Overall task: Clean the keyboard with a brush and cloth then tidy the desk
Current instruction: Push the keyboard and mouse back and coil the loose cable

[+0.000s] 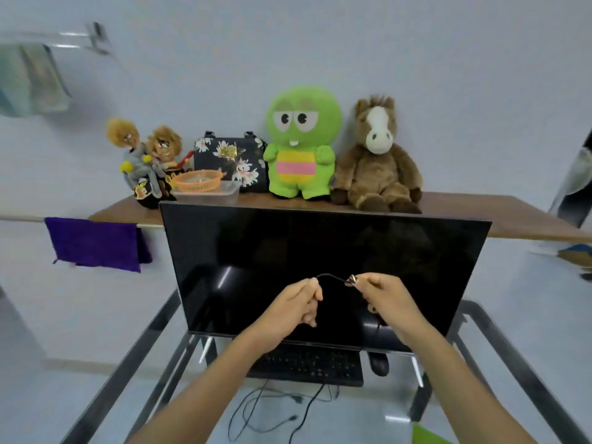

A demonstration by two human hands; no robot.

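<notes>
Both forearms enter from 6 o'clock. Left hand [299, 304] is closed on a thin black cable [331, 277]; right hand [382, 294] pinches its metal-tipped plug [351, 279], the two hands held near each other before the dark monitor [320, 257]. Keyboard [307, 363] lies on the glass tabletop [134, 363] at 6 o'clock beneath the monitor, mouse [378, 363] just beside it. Judgement: cable is light and limp; grip best at the rigid plug. Keyboard is light, stiff; lift by its edges. Purple cloth [93, 243] hangs at 9 o'clock. No legible writing or brand.
</notes>
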